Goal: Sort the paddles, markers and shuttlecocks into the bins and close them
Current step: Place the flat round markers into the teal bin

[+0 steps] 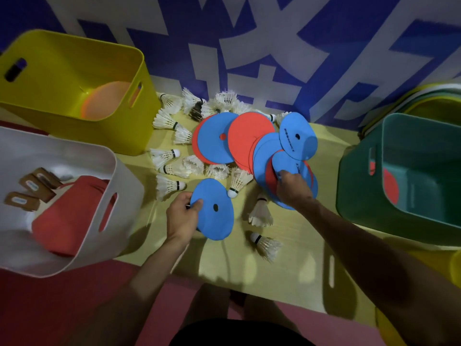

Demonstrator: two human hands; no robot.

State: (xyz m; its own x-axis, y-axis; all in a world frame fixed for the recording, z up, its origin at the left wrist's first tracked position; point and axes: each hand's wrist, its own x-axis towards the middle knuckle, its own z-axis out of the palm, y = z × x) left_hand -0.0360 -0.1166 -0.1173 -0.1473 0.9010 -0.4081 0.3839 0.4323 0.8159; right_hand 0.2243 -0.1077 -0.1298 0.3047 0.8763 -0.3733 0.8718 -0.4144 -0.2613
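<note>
The left hand [182,216] pinched one blue marker [214,211] by its edge and held it just over the yellow worktop [299,245]. The right hand [294,189] gripped a bunch of markers [287,166], blue and red ones, spread out like a fan. The two hands were apart, with a few shuttlecocks between them.

More round markers [249,138] lay in a heap at the back of the worktop, next to the bunch. White shuttlecocks [169,168] were scattered all around the heap, some on their sides. Two lay near the front edge, below the right hand.

A white bin [117,166] stood on the left. Red paddles [67,221] with brown handles lay inside it. Behind it stood a yellow bin [142,61] with an orange marker [107,101] at the bottom. A green bin [354,196] stood on the right, and a red marker [390,188] leaned against its inside wall. All three bins had no lids on. Some lids [424,93] were stacked behind the green bin.
</note>
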